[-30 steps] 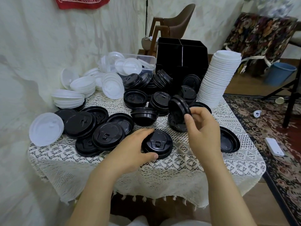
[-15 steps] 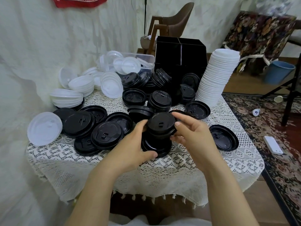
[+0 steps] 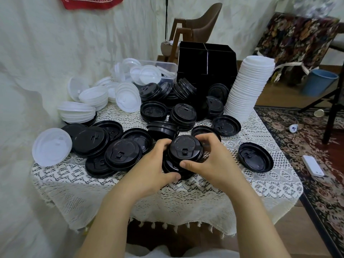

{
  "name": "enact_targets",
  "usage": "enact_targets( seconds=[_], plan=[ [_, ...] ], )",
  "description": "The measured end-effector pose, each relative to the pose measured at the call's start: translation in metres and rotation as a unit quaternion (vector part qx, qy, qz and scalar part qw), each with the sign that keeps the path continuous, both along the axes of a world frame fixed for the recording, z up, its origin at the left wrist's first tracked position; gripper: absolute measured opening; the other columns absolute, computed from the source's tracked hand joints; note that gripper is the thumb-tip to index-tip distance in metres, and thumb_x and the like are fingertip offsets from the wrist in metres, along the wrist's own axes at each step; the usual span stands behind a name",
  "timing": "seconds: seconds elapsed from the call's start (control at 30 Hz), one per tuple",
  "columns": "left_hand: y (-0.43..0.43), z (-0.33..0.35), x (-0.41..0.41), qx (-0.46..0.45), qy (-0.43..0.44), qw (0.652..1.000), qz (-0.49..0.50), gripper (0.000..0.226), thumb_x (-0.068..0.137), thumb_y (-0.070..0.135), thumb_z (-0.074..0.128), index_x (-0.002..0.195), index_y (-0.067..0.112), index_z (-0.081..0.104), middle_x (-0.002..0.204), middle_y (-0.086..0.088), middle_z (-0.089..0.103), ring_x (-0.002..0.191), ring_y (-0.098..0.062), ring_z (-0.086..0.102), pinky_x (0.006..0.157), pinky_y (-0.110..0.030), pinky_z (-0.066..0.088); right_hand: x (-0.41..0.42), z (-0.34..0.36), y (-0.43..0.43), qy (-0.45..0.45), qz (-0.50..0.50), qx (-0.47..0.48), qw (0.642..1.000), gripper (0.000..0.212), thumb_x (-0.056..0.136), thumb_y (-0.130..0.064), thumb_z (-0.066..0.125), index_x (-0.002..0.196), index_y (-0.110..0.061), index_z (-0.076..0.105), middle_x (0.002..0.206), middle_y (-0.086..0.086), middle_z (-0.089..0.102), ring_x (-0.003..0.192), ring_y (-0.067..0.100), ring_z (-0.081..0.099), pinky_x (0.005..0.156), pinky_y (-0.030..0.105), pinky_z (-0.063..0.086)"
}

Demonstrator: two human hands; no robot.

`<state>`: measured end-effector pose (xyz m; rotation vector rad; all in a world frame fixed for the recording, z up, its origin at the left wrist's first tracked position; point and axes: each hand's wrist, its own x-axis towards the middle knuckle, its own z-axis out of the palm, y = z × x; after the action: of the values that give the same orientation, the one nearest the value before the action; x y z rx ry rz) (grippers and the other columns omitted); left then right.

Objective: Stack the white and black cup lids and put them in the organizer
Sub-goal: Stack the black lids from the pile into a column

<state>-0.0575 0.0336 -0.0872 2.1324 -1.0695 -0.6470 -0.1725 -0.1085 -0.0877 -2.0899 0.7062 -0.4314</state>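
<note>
Clasping a short stack of black lids (image 3: 184, 152) from both sides, the left grip (image 3: 149, 164) and the right grip (image 3: 212, 162) meet near the middle of the lace-covered surface (image 3: 186, 194), a little toward its near edge. Each grip is curled round the stack: the left fingers wrap its left rim, the right fingers reach over its far side, and both thumbs press on its near side. The top lid sits slightly askew on those below.

Loose black lids (image 3: 111, 146) overlap toward the left edge, with one white lid (image 3: 51, 147) lying at that edge. A single upturned black lid (image 3: 256, 157) lies apart near the right edge. The black organizer (image 3: 206, 60) stands at the far edge, more black lids heaped against its front. Just beside it, at the far right corner, rises a tall column of white lids (image 3: 249, 86). A heap of white lids (image 3: 89, 97) fills the far left corner, in front of a clear tub (image 3: 168, 68).
</note>
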Motion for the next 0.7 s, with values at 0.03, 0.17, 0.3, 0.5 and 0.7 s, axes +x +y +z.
enact_targets(
  seconds=[0.03, 0.17, 0.3, 0.5, 0.7],
  plan=[
    [-0.0001, -0.0001, -0.0001, 0.0, 0.0, 1.0, -0.001, 0.086, 0.082, 0.031, 0.075, 0.145, 0.038, 0.017, 0.151, 0.014, 0.033, 0.11, -0.001, 0.043, 0.093, -0.02, 0.03, -0.0001, -0.0002, 0.0001, -0.001, 0.003, 0.001, 1.0, 0.07, 0.066, -0.035, 0.089, 0.122, -0.034, 0.045, 0.117, -0.02, 0.056, 0.113, 0.003, 0.052, 0.087, 0.015, 0.039],
    [0.0, -0.0004, 0.0, 0.002, -0.002, 1.0, 0.001, 0.085, 0.082, 0.031, 0.075, 0.145, 0.039, 0.018, 0.146, 0.015, 0.038, 0.103, -0.001, 0.044, 0.09, -0.02, 0.031, -0.0008, 0.001, 0.0015, 0.006, 0.025, -0.021, 0.999, 0.084, 0.072, -0.035, 0.084, 0.143, -0.031, 0.04, 0.13, -0.019, 0.047, 0.119, -0.002, 0.043, 0.098, 0.015, 0.032],
    [0.0004, -0.0005, 0.002, 0.005, -0.005, 1.0, 0.0, 0.093, 0.081, 0.031, 0.076, 0.148, 0.041, 0.012, 0.153, 0.013, 0.031, 0.135, -0.006, 0.033, 0.101, -0.02, 0.025, -0.0018, 0.0018, 0.0003, 0.002, 0.031, -0.011, 0.999, 0.076, 0.074, -0.033, 0.084, 0.139, -0.029, 0.045, 0.127, -0.016, 0.05, 0.111, -0.001, 0.048, 0.088, 0.008, 0.034],
    [0.0003, 0.0012, 0.0035, 0.017, -0.004, 1.0, -0.002, 0.106, 0.077, 0.023, 0.08, 0.15, 0.042, 0.005, 0.155, 0.015, 0.025, 0.141, -0.007, 0.026, 0.11, -0.026, 0.028, -0.0033, -0.0003, -0.0003, 0.019, 0.062, 0.009, 0.998, 0.076, 0.072, -0.034, 0.084, 0.138, -0.033, 0.047, 0.122, -0.021, 0.056, 0.112, -0.004, 0.052, 0.087, 0.008, 0.039],
    [0.0011, -0.0012, 0.0052, 0.012, -0.02, 1.0, -0.007, 0.102, 0.076, 0.023, 0.08, 0.149, 0.043, 0.012, 0.154, 0.019, 0.027, 0.139, -0.003, 0.028, 0.104, -0.019, 0.026, -0.0016, 0.0002, 0.0038, 0.048, 0.075, 0.005, 0.996, 0.076, 0.072, -0.035, 0.085, 0.139, -0.031, 0.047, 0.109, -0.024, 0.057, 0.095, -0.007, 0.057, 0.063, 0.007, 0.049]
  ],
)
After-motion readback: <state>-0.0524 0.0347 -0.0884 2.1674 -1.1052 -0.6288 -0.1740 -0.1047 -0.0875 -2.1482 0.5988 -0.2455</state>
